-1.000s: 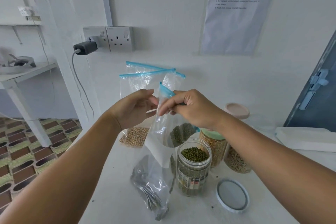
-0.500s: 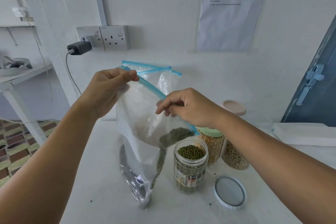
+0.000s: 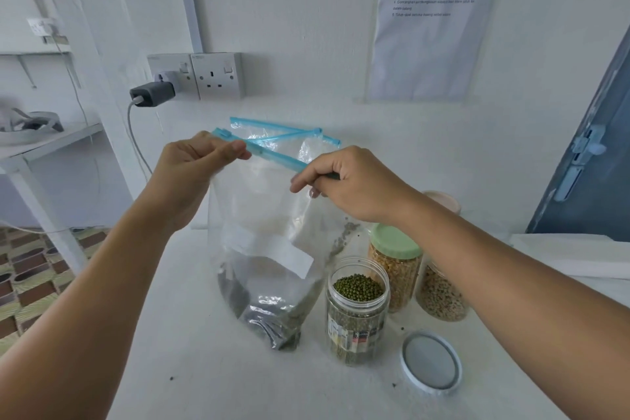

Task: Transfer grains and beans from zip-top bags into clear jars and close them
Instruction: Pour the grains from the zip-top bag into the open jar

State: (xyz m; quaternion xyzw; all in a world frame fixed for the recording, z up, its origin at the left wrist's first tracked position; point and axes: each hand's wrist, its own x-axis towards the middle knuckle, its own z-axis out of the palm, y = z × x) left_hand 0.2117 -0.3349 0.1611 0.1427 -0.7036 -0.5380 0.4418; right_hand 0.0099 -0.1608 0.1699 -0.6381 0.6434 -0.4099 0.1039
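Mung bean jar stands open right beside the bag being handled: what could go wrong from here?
1. The zip-top bag, held at its blue zipper strip by the left hand and right hand, hangs close to the open mung bean jar; a swing could tip it.
2. The jar is nearly full, so a knock may scatter beans.
3. The loose lid lies near the right forearm and could be swept aside.

The printed sheet (image 3: 433, 20) on the wall is cut off by the top edge, its text too small to read; the bag (image 3: 269, 249) hides the bags behind it.
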